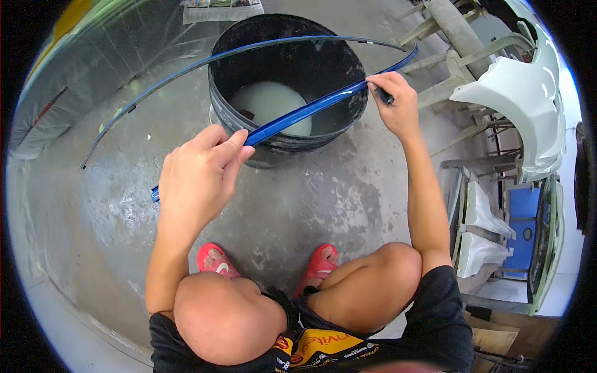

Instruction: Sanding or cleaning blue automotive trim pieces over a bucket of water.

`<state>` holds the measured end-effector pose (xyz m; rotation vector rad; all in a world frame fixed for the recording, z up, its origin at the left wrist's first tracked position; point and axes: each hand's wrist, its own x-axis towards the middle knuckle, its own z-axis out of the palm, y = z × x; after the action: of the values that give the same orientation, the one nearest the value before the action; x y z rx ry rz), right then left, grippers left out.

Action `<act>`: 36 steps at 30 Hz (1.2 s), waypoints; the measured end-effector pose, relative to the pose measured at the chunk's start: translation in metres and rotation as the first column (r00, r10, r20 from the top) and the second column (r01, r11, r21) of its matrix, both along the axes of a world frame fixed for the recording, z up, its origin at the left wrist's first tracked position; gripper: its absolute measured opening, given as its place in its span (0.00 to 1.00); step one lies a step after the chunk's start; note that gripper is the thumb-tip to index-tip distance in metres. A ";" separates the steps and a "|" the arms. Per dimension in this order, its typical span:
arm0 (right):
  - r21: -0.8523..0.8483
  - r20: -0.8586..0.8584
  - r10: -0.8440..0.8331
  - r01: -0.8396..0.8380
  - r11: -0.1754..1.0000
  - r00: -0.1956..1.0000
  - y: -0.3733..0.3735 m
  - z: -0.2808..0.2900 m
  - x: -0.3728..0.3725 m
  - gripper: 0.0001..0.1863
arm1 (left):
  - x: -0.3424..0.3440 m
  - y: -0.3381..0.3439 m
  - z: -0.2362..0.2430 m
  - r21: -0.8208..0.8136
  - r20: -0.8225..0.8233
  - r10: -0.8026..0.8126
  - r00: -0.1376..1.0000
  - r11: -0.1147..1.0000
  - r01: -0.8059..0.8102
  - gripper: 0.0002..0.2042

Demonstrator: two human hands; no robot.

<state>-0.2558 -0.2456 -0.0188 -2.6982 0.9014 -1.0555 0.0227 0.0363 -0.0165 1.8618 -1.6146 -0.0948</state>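
A long, glossy blue trim strip (305,112) slants across the mouth of a black bucket (216,93). My left hand (202,171) is closed round its nearer part, and a short blue end juts out past the wrist. Farther up, my right hand (398,102) grips the same strip between fingers and thumb. A small black piece (384,95) shows under the right fingers; its kind is unclear. Beyond the right hand the strip turns sharply and a thin length arcs back over the bucket to the left. Cloudy water (267,99) lies in the bucket, with a small dark block (247,115) at its edge.
Wet, stained concrete floor (298,205) surrounds the bucket. Clear plastic sheeting (124,56) hangs at the left. A newspaper (222,10) lies beyond the bucket. To the right stand metal stands (460,62), a white car fender (516,93) and other body panels (485,230).
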 end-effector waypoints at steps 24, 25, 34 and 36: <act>-0.130 -0.102 0.214 -0.226 0.965 0.971 0.042 -0.001 0.028 0.12 | -0.013 -0.045 -0.013 -0.217 0.312 -0.006 0.950 0.973 0.078 0.08; -0.133 -0.115 0.195 -0.210 0.969 0.974 0.042 -0.002 0.027 0.12 | -0.016 -0.050 -0.014 -0.218 0.329 -0.005 0.944 0.972 0.082 0.08; -0.113 -0.218 0.317 -0.346 0.931 0.923 0.052 0.002 0.043 0.15 | -0.027 -0.072 -0.024 -0.248 0.270 0.007 0.963 0.967 0.062 0.07; -0.150 -0.111 0.270 -0.285 0.947 0.956 0.050 0.010 0.044 0.20 | -0.026 -0.072 -0.026 -0.253 0.271 0.011 0.963 0.965 0.061 0.07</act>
<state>-0.2116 -0.1959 -0.0084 -2.9145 0.4390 -0.9947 -0.0036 -0.0361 -0.0421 1.7050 -1.7373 0.3600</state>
